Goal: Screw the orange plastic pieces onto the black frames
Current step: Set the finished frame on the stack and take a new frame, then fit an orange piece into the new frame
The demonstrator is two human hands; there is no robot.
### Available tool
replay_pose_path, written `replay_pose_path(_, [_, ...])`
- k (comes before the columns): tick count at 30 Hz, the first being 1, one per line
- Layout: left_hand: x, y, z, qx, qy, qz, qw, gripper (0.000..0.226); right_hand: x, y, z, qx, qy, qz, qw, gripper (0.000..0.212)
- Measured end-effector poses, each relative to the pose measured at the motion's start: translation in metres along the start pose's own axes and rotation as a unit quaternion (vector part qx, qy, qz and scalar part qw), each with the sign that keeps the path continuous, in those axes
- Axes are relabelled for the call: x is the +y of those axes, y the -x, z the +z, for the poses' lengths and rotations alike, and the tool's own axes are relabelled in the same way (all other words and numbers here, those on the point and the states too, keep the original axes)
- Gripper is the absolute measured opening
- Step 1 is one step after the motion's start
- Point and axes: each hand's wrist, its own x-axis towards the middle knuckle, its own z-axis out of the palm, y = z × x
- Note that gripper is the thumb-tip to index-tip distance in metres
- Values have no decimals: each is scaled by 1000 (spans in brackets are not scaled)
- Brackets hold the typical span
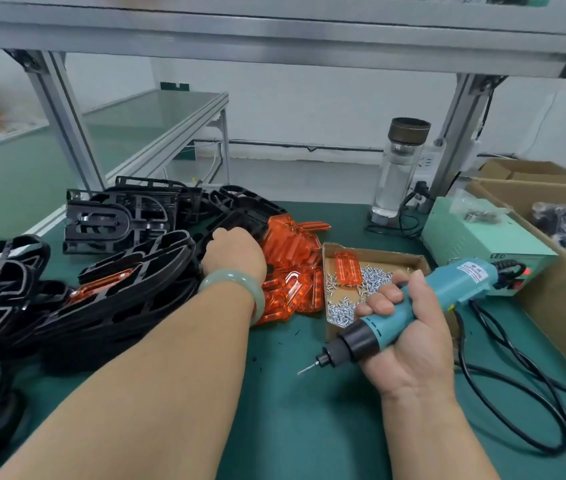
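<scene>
Left hand point(234, 254): on ribbed black frames point(129, 216), fingers hidden, grasp unclear
Right hand point(409, 341): clenched round smooth teal screwdriver point(461, 284)
Orange pieces point(288, 247): glossy, translucent

A factory assembly bench: a green mat point(309, 427) under an aluminium frame point(67, 116), heaps of identical black frames point(118, 216) and orange pieces point(288, 247), a cardboard tray point(378, 252) of loose screws point(375, 282), an electric screwdriver point(447, 289) beside a power box point(465, 233) (lettered LED), and cartons point(558, 306) alongside.
</scene>
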Motion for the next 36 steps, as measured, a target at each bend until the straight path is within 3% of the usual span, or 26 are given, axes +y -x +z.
replay_pose_path(8, [4,22,-13,75,141,47,986,32,-1,-1,-1,0,0,24,1000,17])
replay_pose_path(13, [8,50,-28,99,226,162,955,33,-3,-2,-1,3,7,35,999,16])
replay_pose_path(20, [-24,100,-40,53,290,317,901,32,-9,-5,-7,23,14,34,999,18])
replay_pose_path(25, [-46,125,-32,53,306,341,887,39,-12,-8,-10,26,36,33,998,20])
replay_pose_path(29, [-54,134,-31,85,301,369,875,29,-11,-10,-11,30,63,52,996,21])
replay_pose_path(31, [-57,136,-31,89,292,359,882,36,-13,-10,-12,32,60,65,996,22])
replay_pose_path(36, [-65,131,-30,58,261,302,915,16,-17,-11,-15,32,96,67,993,20])
